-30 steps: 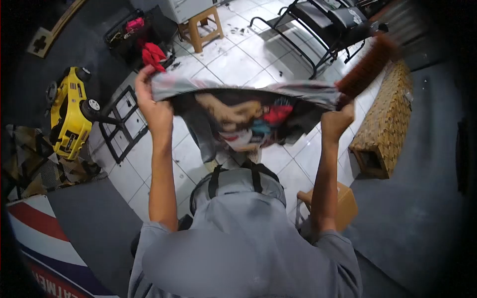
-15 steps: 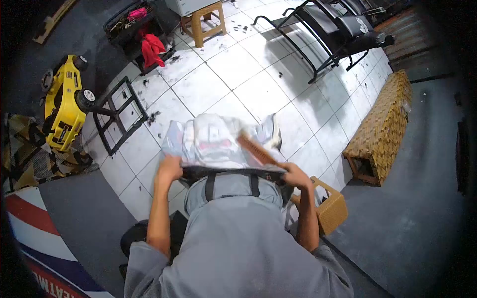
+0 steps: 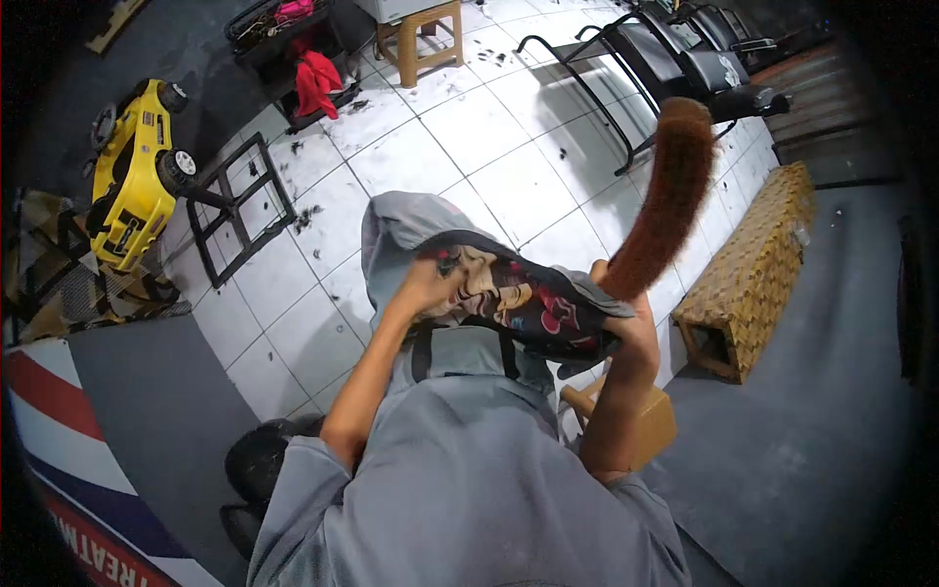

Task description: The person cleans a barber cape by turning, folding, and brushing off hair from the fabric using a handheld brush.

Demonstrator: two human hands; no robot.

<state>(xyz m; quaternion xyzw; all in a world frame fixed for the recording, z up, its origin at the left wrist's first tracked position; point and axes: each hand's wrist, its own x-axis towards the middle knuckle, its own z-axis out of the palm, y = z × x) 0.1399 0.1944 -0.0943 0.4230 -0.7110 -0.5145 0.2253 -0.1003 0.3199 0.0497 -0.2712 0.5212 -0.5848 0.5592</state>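
Note:
In front of my waist is a bunched cloth [image 3: 509, 298], grey on one side and dark with printed cartoon-like faces on the other. My left hand [image 3: 430, 286] is at its printed side, fingers curled into the fabric and slightly blurred. Gripped in my right hand [image 3: 631, 328] is a brush [image 3: 670, 191] with dense reddish-brown bristles, pointing up and away from me. That same hand is against the cloth's right end, where the brush's handle is hidden.
Scattered dark hair tufts lie on white tiles [image 3: 469, 127]. A black metal frame [image 3: 235, 210] and a yellow toy car [image 3: 137, 176] are left. At right stand a woven box [image 3: 748, 274], black chairs [image 3: 646, 64] and, by my right arm, a tan stool [image 3: 653, 430].
The cloth, earlier spread low with its pale side showing, is now lifted and turned, its printed side visible. My left hand moved inward; the brush swung upward with my right hand.

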